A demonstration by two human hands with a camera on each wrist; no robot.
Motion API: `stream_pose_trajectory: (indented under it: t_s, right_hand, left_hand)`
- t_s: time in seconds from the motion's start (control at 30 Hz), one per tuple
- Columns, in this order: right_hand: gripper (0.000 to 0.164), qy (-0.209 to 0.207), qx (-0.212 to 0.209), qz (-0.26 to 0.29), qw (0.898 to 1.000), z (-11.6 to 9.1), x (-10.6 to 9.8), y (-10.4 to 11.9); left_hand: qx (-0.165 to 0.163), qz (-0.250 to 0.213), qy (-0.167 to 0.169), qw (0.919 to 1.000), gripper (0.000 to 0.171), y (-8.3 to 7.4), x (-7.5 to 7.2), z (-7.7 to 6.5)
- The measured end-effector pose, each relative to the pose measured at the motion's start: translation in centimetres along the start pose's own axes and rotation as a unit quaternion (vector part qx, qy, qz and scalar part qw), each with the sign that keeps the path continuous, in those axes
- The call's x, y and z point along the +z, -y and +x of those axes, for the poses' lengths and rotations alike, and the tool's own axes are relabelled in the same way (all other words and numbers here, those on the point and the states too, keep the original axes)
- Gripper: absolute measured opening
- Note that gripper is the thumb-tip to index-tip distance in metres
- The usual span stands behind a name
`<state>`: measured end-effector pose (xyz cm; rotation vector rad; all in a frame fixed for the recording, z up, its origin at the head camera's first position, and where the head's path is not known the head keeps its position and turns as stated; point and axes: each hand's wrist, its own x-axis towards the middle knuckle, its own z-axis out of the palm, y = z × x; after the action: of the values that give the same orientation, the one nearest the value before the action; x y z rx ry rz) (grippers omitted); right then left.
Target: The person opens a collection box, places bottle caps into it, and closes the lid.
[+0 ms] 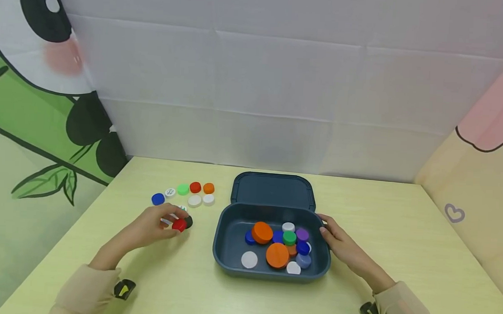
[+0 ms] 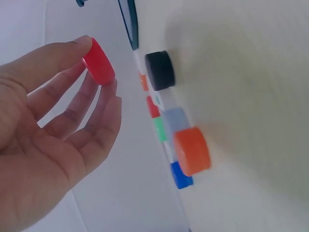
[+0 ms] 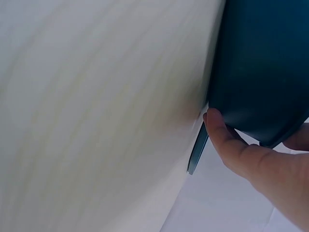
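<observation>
My left hand [image 1: 149, 227] pinches a red bottle cap [image 2: 100, 63] between thumb and fingertips, above the table. Just beyond it stands a black cap [image 2: 160, 70]. An orange cap [image 2: 193, 151], hidden behind the hand in the head view, shows on the table in the left wrist view. With thumb at the rim and fingers against the outer wall, my right hand [image 1: 346, 248] grips the right side of a dark blue-grey box [image 1: 232, 243]. Several caps lie inside, among them a large orange cap [image 1: 277, 255], a green cap [image 1: 289, 238] and a white cap [image 1: 249, 260].
Behind the box lies its dark lid [image 1: 273, 190]. Two uneven rows of caps sit at the table's back left, including a blue cap [image 1: 158, 199], a light green cap [image 1: 183, 189] and a red one. A white curtain [image 1: 276, 83] hangs behind the table [image 1: 400, 229].
</observation>
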<state>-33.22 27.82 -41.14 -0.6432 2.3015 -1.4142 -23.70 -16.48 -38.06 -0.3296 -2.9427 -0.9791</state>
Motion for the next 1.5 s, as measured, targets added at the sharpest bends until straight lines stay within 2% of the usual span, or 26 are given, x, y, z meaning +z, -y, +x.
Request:
stream_pose_trajectory:
  t_s: [0.27,0.43,0.67,0.83,1.03,1.23,1.37,1.5]
  right_hand:
    - [0.043,0.001,-0.001,0.005,1.0,0.1,0.0,-0.1]
    - [0.043,0.0,0.003,0.004,1.0,0.1,0.0,-0.2]
    - [0.042,0.0,0.002,0.005,1.0,0.2,0.1,-0.2]
    - [0.043,-0.001,0.003,0.006,1.0,0.2,0.1,-0.2]
    - [0.043,-0.003,0.004,0.004,1.0,0.2,0.1,-0.2]
    - [0.043,-0.003,0.002,0.0,1.0,0.2,0.1,-0.2]
    - [0.043,-0.002,0.0,0.001,1.0,0.2,0.0,-0.2]
    - [0.043,0.0,0.001,0.002,1.0,0.2,0.0,-0.2]
  left_hand:
    - [0.031,-0.004,0.0,0.9995,0.035,-2.3,0.2,1.5]
    - [0.047,-0.01,0.02,0.9987,0.033,-4.5,0.7,2.8]
    - [0.089,-0.025,0.046,0.9946,0.03,-6.9,2.3,4.6]
    - [0.098,-0.021,0.063,0.993,0.028,-8.3,3.7,5.3]
    - [0.099,0.007,0.092,0.9908,0.029,-9.1,5.8,6.1]
    - [0.106,0.044,0.134,0.9844,0.029,-9.7,7.7,6.6]
    - [0.117,0.059,0.155,0.9792,0.029,-9.9,8.7,6.9]
    - [0.118,0.066,0.161,0.9776,0.029,-9.8,9.3,7.0]
